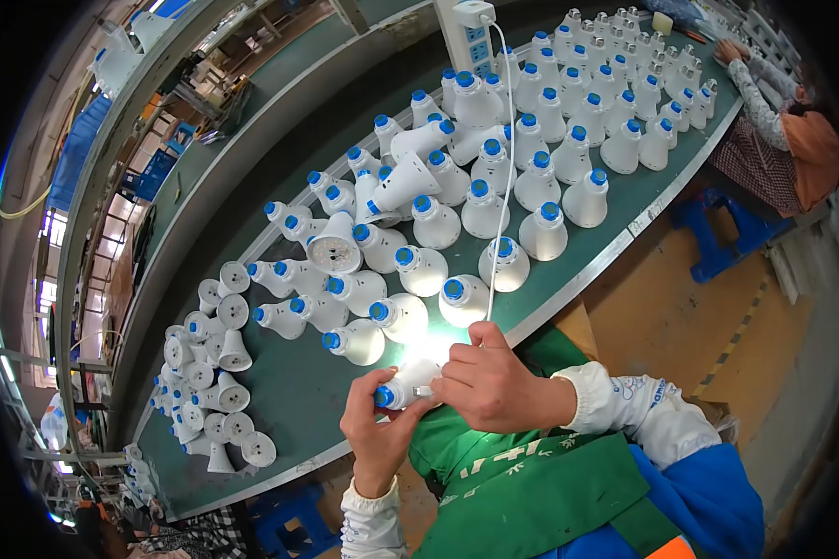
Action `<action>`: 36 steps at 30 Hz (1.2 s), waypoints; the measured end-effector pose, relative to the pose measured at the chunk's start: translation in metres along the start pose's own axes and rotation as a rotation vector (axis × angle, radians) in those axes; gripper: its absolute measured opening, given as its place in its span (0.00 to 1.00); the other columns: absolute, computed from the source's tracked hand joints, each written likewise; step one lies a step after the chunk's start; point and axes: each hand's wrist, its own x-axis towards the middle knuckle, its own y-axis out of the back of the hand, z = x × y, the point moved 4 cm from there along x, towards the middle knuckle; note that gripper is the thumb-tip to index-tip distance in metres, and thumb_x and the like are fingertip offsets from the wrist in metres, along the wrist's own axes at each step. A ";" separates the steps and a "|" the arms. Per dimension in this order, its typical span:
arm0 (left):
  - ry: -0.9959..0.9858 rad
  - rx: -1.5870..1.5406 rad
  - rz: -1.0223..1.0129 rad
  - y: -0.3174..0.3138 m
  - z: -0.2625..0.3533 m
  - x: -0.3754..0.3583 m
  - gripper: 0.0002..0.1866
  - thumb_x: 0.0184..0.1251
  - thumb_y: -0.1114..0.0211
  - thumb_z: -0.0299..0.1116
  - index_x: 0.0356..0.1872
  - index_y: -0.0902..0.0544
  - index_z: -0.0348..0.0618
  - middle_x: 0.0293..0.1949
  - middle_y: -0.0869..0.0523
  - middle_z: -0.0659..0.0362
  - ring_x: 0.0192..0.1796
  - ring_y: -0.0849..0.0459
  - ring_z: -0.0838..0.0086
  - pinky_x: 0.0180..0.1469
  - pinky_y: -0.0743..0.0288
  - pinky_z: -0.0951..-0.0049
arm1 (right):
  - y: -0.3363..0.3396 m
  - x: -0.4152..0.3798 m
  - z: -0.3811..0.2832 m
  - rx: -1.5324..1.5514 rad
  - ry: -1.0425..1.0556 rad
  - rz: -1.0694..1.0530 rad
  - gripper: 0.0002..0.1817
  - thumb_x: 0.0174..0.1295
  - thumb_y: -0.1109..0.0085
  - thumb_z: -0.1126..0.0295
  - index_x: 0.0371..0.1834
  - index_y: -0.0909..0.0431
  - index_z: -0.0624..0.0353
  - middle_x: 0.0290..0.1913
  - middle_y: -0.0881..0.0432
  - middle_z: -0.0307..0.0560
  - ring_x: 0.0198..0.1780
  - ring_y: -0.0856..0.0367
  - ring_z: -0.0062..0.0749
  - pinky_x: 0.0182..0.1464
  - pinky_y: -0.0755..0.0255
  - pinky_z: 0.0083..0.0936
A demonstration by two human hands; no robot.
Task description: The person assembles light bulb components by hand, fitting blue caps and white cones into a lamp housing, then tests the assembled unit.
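Observation:
Near the front edge of the table, my left hand [377, 427] grips a white bulb-shaped lamp [405, 384] with a blue cap, its thumb and fingers around the cap end. The lamp's wide end points away from me, and bright light glows there. My right hand [483, 380] is closed on the end of a white cable [503, 200], with a small pale connector [423, 391] showing at its fingertips against the lamp's side. Whether the connector sits inside the lamp cannot be made out.
Many similar blue-capped lamps [435, 222] stand or lie across the green table [298, 396]. Lamps without blue caps are grouped at left. A white charger [474, 13] sits on a power strip [478, 48]. A co-worker's hand [732, 51] rests at the far right end; a blue stool [732, 238] is below.

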 end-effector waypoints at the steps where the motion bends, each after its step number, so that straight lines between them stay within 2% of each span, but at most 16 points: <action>1: 0.000 -0.001 -0.002 0.000 0.001 0.000 0.27 0.41 0.17 0.27 0.45 0.19 0.37 0.38 0.17 0.59 0.32 0.20 0.81 0.27 0.24 0.82 | 0.001 0.001 0.001 -0.006 0.003 -0.011 0.06 0.46 0.38 0.75 0.28 0.24 0.58 0.21 0.35 0.36 0.27 0.32 0.30 0.41 0.44 0.35; 9: -0.114 0.054 0.026 -0.008 0.008 0.000 0.26 0.41 0.18 0.23 0.46 0.20 0.37 0.42 0.15 0.54 0.34 0.16 0.75 0.25 0.22 0.80 | -0.001 0.000 -0.001 -0.052 -0.001 0.005 0.06 0.46 0.39 0.75 0.27 0.25 0.58 0.22 0.34 0.37 0.28 0.30 0.30 0.42 0.43 0.36; 13: -0.129 0.088 0.027 -0.008 0.012 0.004 0.28 0.41 0.20 0.20 0.47 0.20 0.38 0.42 0.15 0.57 0.36 0.19 0.80 0.28 0.22 0.82 | -0.003 0.002 0.002 -0.039 -0.005 0.006 0.05 0.47 0.40 0.74 0.23 0.28 0.55 0.21 0.34 0.37 0.29 0.30 0.30 0.46 0.43 0.37; 14: -0.135 0.103 0.013 -0.007 0.013 0.006 0.27 0.41 0.20 0.20 0.47 0.20 0.38 0.41 0.16 0.58 0.35 0.19 0.80 0.27 0.23 0.81 | -0.004 0.003 0.004 -0.025 -0.019 0.006 0.07 0.47 0.41 0.74 0.20 0.30 0.53 0.21 0.34 0.38 0.31 0.29 0.31 0.49 0.42 0.38; 19: -0.124 0.149 -0.038 -0.008 0.012 0.010 0.26 0.43 0.20 0.22 0.47 0.21 0.37 0.39 0.17 0.56 0.28 0.19 0.77 0.24 0.25 0.80 | -0.009 0.002 0.011 0.019 -0.060 -0.031 0.07 0.48 0.41 0.74 0.19 0.30 0.53 0.20 0.33 0.38 0.30 0.28 0.31 0.50 0.42 0.39; 22: -0.067 0.160 -0.059 -0.010 0.009 0.014 0.25 0.44 0.21 0.22 0.47 0.21 0.37 0.36 0.19 0.58 0.23 0.25 0.81 0.23 0.29 0.80 | -0.010 0.003 0.013 0.024 -0.079 -0.049 0.07 0.49 0.41 0.75 0.19 0.30 0.53 0.20 0.31 0.38 0.29 0.28 0.32 0.51 0.42 0.40; 24: -0.057 0.161 -0.060 -0.010 0.010 0.015 0.25 0.44 0.22 0.22 0.47 0.21 0.37 0.36 0.19 0.58 0.22 0.25 0.81 0.23 0.29 0.80 | -0.009 0.005 0.014 0.017 -0.080 -0.056 0.07 0.49 0.41 0.75 0.19 0.30 0.53 0.20 0.31 0.39 0.29 0.28 0.32 0.51 0.42 0.40; 26: -0.047 0.162 -0.063 -0.010 0.010 0.015 0.25 0.43 0.22 0.22 0.46 0.21 0.37 0.36 0.19 0.58 0.22 0.26 0.81 0.23 0.30 0.80 | -0.007 0.007 0.014 -0.013 -0.067 -0.081 0.10 0.52 0.35 0.71 0.21 0.28 0.53 0.19 0.32 0.37 0.27 0.29 0.30 0.48 0.42 0.38; 36: 0.006 0.160 -0.091 -0.010 0.004 0.015 0.25 0.44 0.21 0.25 0.46 0.21 0.37 0.36 0.18 0.59 0.22 0.28 0.82 0.24 0.31 0.79 | -0.008 0.005 0.014 -0.010 -0.089 -0.107 0.11 0.54 0.34 0.69 0.20 0.27 0.54 0.19 0.29 0.38 0.26 0.28 0.32 0.51 0.41 0.41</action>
